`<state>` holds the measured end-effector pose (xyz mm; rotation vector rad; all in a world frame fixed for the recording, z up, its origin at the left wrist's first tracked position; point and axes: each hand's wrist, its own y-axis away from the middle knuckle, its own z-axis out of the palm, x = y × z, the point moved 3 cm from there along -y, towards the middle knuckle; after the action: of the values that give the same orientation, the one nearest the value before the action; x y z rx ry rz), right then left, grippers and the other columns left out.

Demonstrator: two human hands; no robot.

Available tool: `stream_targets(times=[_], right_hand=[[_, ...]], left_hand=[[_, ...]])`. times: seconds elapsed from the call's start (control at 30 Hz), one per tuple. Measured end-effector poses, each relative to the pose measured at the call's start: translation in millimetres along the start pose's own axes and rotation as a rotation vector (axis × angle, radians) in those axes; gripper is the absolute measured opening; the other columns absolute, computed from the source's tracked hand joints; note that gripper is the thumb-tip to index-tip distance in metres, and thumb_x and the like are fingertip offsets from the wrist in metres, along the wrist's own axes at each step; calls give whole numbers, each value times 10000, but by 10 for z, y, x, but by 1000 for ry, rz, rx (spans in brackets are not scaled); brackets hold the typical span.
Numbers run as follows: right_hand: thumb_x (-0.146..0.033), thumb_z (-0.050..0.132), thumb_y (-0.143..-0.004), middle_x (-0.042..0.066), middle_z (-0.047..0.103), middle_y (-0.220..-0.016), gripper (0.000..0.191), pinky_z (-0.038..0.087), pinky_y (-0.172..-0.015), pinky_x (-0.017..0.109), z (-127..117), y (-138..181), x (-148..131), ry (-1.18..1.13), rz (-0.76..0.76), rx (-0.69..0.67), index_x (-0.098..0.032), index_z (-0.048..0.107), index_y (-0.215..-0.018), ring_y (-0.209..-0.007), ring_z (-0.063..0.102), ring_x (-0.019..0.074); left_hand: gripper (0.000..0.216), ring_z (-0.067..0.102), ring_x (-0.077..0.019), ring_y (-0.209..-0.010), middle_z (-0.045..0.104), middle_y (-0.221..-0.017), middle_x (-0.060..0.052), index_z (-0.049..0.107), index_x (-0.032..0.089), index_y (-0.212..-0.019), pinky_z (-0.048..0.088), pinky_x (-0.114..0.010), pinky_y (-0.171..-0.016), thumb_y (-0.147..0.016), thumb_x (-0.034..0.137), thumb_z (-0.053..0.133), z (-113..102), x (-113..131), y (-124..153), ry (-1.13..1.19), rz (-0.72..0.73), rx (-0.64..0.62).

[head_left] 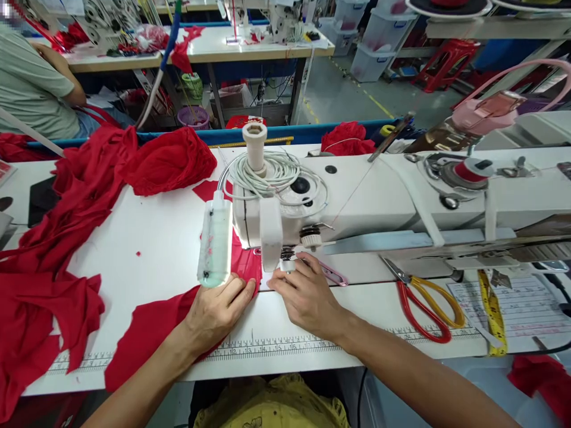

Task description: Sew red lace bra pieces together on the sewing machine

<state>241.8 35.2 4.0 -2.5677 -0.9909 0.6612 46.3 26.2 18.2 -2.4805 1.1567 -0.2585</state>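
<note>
A white sewing machine point(375, 184) reaches across the table, its needle area just above my hands. My left hand point(225, 309) has its fingers closed on a piece of red fabric point(156, 327), to the left of the needle. Part of that fabric runs under the machine head. Right beside the presser foot, my right hand point(307, 288) is closed with bent fingers; anything between its fingertips is hidden. A lit work lamp point(215, 244) hangs over my left hand. Behind my right hand lies a pink thread-snip-like tool point(332, 274).
Scissors with red and yellow handles point(423, 303), a yellow tape measure point(493, 315) and a written sheet point(530, 309) lie at right. Heaped red cloth point(89, 196) covers the left side. A ruler strip point(285, 346) lines the front edge. Another person point(40, 89) sits beyond.
</note>
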Motion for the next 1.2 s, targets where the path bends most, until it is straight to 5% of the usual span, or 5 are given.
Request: stream_targets(times=[0.27,0.57,0.73,0.87,1.2], right_hand=[[8,440,-837,24,673,-889,397,312,-996,433,22,-41,-11,13,-44,-10,-230,695,-1027,-838,506,194],[70,438,-778,34,685,-901,476,274,-1019,422,41,-70,-64,69,-106,-41,-169,664,-1122,-829,514,193],[75,452,-782,24,646,-837,418,278,-1021,425,34,-50,-100,88,-132,-45,-138,670,-1068,-802,497,179],[71,421,-802,22,639,-820,412,287,-1009,423,31,-54,-94,96,-140,-33,-141,677,-1044,-772,482,173],[77,450,-757,20,658,-848,430,255,-1048,418,-8,-62,-60,72,-131,-70,-162,655,-1049,-811,501,185]], left_hand=[[235,552,-169,-688,626,-752,-34,605,126,-1131,391,-344,-692,-947,62,472,29,-9,-9,-30,-24,13],[239,612,-204,-856,701,-935,-70,578,169,-1128,444,-349,-783,-943,60,471,35,-173,37,170,-204,37],[270,618,-216,-824,661,-838,-62,625,163,-1127,460,-347,-724,-937,55,466,-13,-144,-103,-32,-92,-38],[239,614,-246,-1054,663,-1150,-121,642,153,-1094,503,-380,-857,-939,71,479,69,-116,-120,-14,12,-131],[305,600,-263,-1126,658,-1180,-131,607,114,-1272,507,-410,-950,-989,190,521,129,-67,-88,71,-118,-89]])
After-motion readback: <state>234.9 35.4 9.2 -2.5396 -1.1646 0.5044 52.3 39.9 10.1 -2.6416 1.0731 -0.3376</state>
